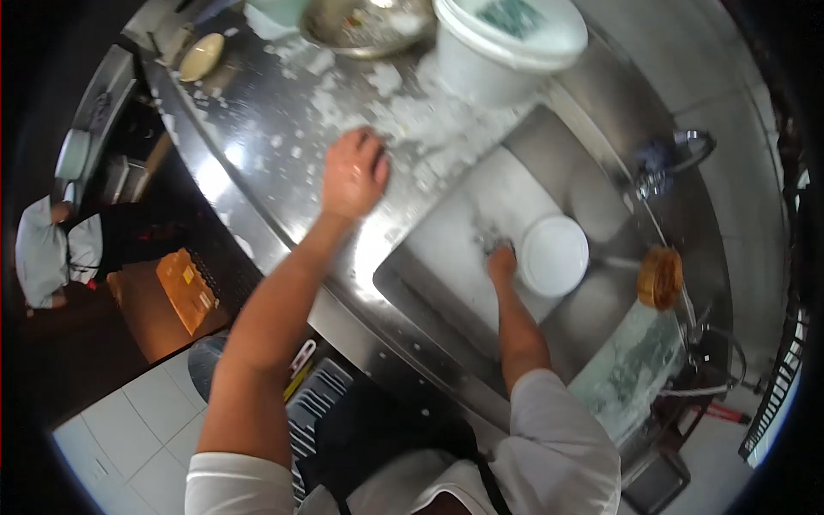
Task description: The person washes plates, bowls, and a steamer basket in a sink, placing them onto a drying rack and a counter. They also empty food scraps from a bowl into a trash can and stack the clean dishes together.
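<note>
Sweeping crushed ice off the steel counter toward the sink, by the look of it. Left hand flat on the counter, fingers bunched together and curled slightly over the ice, which lies ahead of and beside the fingertips. Right hand down inside the sink, fingers hidden in ice there; grip impossible to tell. White lid just beside that hand. Next move probably calls for dragging the ice sideways over the sink edge. White bucket and metal bowl close beyond the fingertips, limiting forward reach; open room back toward the body and along the counter. Faucet well apart.
</note>
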`<state>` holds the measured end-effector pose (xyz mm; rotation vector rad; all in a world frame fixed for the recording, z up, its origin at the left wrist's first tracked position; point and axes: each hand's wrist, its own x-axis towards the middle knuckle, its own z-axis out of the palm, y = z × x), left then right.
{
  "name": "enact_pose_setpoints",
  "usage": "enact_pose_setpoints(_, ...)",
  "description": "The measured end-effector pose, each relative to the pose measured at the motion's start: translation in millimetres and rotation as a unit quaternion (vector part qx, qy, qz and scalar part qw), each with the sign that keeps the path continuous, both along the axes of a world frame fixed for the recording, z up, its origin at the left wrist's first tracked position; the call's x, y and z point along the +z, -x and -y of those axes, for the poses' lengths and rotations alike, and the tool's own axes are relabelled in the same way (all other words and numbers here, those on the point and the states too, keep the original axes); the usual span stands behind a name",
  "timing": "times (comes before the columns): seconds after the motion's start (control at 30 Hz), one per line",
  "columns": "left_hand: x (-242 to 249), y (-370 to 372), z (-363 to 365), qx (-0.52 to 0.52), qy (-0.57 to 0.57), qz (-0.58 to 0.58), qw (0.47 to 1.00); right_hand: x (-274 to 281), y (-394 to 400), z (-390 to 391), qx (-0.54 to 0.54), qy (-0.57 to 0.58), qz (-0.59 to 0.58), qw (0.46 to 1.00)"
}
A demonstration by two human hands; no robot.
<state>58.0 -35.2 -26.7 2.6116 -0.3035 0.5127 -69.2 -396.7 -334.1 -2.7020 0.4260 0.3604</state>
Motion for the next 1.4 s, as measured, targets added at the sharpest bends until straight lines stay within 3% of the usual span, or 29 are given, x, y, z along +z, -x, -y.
enact_pose_setpoints(0.07,-1.8,-1.3,1.7,-0.002,-0.014,0.012,1.0,-6.9,12.6,5.3,0.049,0.057,0.064,0.995)
enact_pose_setpoints(0.13,-1.8,-1.8,3.4,-0.001,-0.027,0.001,1.0,-0.8,12.3,2.5,0.046,0.079,0.04,0.995)
enact_pose_setpoints(0.37,-4.5,-1.9,3.5,0.006,-0.054,-0.008,0.999,-20.7,19.1,13.2,0.075,0.085,0.116,0.987)
enact_pose_setpoints(0.47,-6.9,-1.9,2.1,0.006,-0.061,-0.008,0.998,-34.5,16.7,17.2,0.062,0.085,0.051,0.993)
enact_pose_setpoints(0.67,-8.4,-2.2,1.8,0.004,-0.068,-0.004,0.998,-11.1,7.6,19.2,0.097,0.03,0.048,0.994)
enact_pose_setpoints(0.93,-8.0,-1.9,1.1,0.003,-0.056,0.005,0.998,-7.7,18.9,9.5,0.08,0.113,0.023,0.99)
enact_pose_setpoints(1.07,-7.3,-1.8,-1.4,-0.005,-0.047,0.012,0.999,-33.4,16.9,14.5,0.103,0.127,0.065,0.984)
enact_pose_setpoints(1.4,-0.4,0.6,-2.3,0.002,-0.027,0.015,1.0,-21.9,15.4,22.7,0.115,0.053,0.071,0.989)
